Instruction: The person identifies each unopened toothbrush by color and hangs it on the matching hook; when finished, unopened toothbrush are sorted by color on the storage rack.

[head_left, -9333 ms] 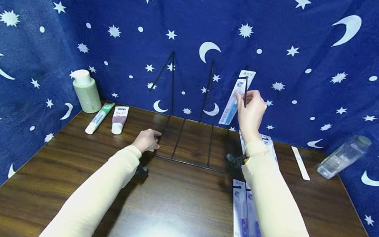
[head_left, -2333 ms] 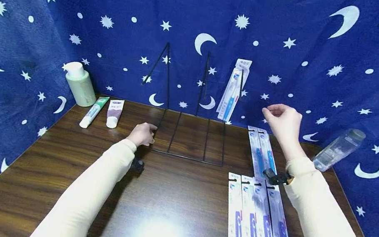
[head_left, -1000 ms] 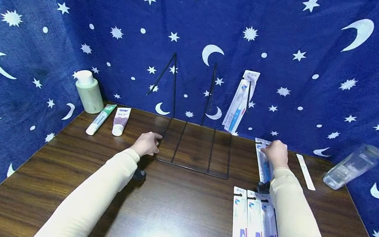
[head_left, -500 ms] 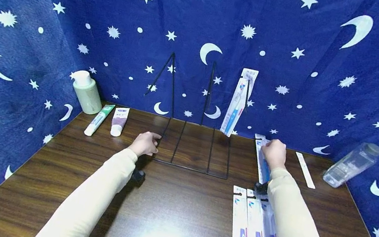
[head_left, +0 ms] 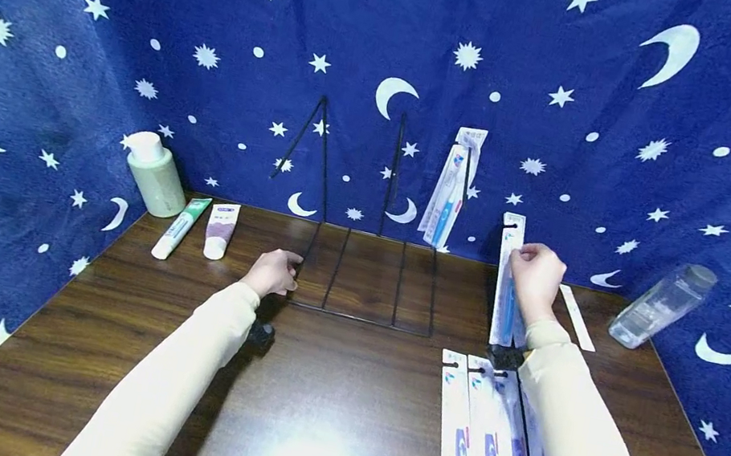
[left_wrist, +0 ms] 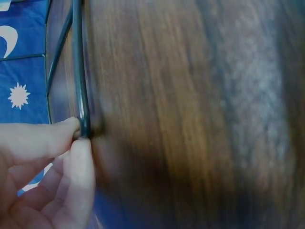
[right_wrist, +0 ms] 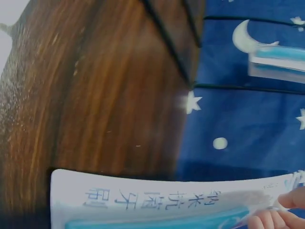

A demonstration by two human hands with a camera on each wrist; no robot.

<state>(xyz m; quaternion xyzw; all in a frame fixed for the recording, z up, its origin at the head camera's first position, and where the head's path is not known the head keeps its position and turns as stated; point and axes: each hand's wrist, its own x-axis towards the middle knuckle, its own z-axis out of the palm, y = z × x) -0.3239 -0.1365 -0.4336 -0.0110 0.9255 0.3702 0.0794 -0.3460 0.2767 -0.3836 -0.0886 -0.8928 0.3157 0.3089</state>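
My left hand (head_left: pixel 273 273) pinches the front left corner of a black wire rack (head_left: pixel 360 319); in the left wrist view, thumb and finger meet at the end of the wire (left_wrist: pixel 81 71). My right hand (head_left: pixel 536 278) pinches the edge of a packaged blue toothbrush (head_left: pixel 512 242), its slotted top end raised and its lower end close over the table. The right wrist view shows that same pack (right_wrist: pixel 143 202), printed with blue characters. Blue toothbrush packs (head_left: pixel 446 193) hang from the rack's right-hand hook, one in front of another.
Several purple toothbrush packs (head_left: pixel 467 442) lie in a row at the front right. At the left stand a pump bottle (head_left: pixel 158 175), a green-white tube (head_left: pixel 180 228) and a purple-white tube (head_left: pixel 220 231). A white strip (head_left: pixel 577 318) and a clear bottle (head_left: pixel 663 305) are at the right.
A blue pack was being hung on the right hook earlier; my right hand then came away bare, reached to the packs at the right and raised one. My left hand stays at the rack.
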